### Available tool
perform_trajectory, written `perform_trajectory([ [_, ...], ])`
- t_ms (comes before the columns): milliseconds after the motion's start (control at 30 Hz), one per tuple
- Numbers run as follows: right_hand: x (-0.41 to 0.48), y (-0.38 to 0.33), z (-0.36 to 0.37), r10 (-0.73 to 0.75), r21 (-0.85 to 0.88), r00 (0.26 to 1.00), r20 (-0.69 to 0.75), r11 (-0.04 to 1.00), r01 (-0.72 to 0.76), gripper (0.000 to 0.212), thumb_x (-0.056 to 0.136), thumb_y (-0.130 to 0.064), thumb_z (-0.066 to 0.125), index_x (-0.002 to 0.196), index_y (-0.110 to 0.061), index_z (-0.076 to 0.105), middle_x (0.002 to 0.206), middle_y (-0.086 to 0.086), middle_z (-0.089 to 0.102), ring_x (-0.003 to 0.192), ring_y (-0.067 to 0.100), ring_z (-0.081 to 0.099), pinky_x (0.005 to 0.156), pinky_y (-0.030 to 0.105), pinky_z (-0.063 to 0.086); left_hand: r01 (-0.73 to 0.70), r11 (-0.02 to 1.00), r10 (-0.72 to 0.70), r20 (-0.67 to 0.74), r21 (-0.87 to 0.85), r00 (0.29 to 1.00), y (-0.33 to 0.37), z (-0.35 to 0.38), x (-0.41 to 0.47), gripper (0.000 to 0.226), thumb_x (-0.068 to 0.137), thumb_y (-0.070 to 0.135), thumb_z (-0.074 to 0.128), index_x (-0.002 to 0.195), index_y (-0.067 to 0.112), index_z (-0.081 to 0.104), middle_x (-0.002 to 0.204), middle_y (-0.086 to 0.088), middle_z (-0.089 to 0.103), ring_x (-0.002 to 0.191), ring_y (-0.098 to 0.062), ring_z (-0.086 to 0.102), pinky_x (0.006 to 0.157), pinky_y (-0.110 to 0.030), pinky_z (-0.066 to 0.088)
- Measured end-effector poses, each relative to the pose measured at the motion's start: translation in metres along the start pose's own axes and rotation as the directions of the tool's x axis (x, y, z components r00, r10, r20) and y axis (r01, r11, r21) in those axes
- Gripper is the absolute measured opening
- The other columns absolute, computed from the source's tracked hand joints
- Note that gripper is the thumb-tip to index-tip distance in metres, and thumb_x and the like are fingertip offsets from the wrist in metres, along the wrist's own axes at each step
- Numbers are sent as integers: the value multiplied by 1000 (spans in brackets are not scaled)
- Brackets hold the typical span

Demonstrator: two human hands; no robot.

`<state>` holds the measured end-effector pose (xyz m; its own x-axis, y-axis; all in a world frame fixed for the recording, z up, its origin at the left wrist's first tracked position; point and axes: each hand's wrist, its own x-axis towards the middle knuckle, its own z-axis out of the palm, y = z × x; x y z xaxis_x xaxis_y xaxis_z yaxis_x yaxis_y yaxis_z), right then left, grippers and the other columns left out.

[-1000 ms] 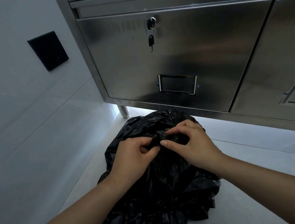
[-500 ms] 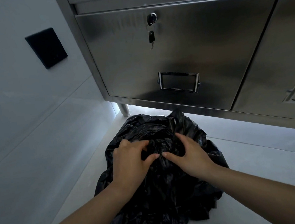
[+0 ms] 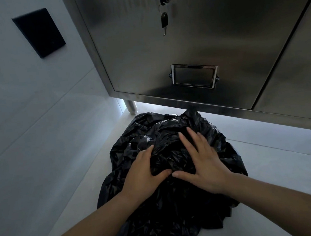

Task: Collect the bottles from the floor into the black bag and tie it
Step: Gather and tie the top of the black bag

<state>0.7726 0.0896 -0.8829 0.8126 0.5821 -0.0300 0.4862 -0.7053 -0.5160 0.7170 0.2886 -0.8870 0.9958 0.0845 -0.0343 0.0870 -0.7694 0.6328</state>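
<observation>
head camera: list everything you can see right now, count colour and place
black bag: one, glossy black, crumpled on the floor in front of the cabinet
cabinet: one, brushed steel, two door fronts showing, top and right
key: one, dark head, hanging from the lock at the top of the left door
label holder: one, chrome frame, low on the left door
cabinet leg: one, steel, under the cabinet's left corner
wall plate: one, black, on the wall at upper left
wall: pale grey, left
floor: pale, under the bag
left hand: one, grips bunched plastic at the bag's top
right hand: one, fingers spread flat, pressing on the bag's top
</observation>
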Motion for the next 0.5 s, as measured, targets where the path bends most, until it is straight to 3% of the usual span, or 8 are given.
perform_trajectory([
  [167,10,11,11,-53,123,994,98,992,41,98,66,-81,46,135,-55,-18,149,-19,-32,142,16,-17,115,51,17,-18,1000,18,-1,-1,1000,-4,10,1,83,69,56,70,140,27,36,132,9,49,120,-5,46,95,-14,32],
  [367,10,22,43,-20,170,982,187,985,-13,88,69,-80,39,134,-58,-16,155,-11,6,141,15,10,114,37,20,20,999,-18,56,-38,998,-19,21,-1,72,65,51,77,128,29,49,118,10,58,108,-4,54,85,-5,36],
  [500,14,22,55,31,230,985,170,971,-71,87,68,-81,38,135,-59,-12,150,-10,19,136,14,19,108,31,26,65,996,-62,48,-61,997,-27,25,-1,67,65,48,78,124,29,53,113,10,60,102,-3,57,88,-17,46],
])
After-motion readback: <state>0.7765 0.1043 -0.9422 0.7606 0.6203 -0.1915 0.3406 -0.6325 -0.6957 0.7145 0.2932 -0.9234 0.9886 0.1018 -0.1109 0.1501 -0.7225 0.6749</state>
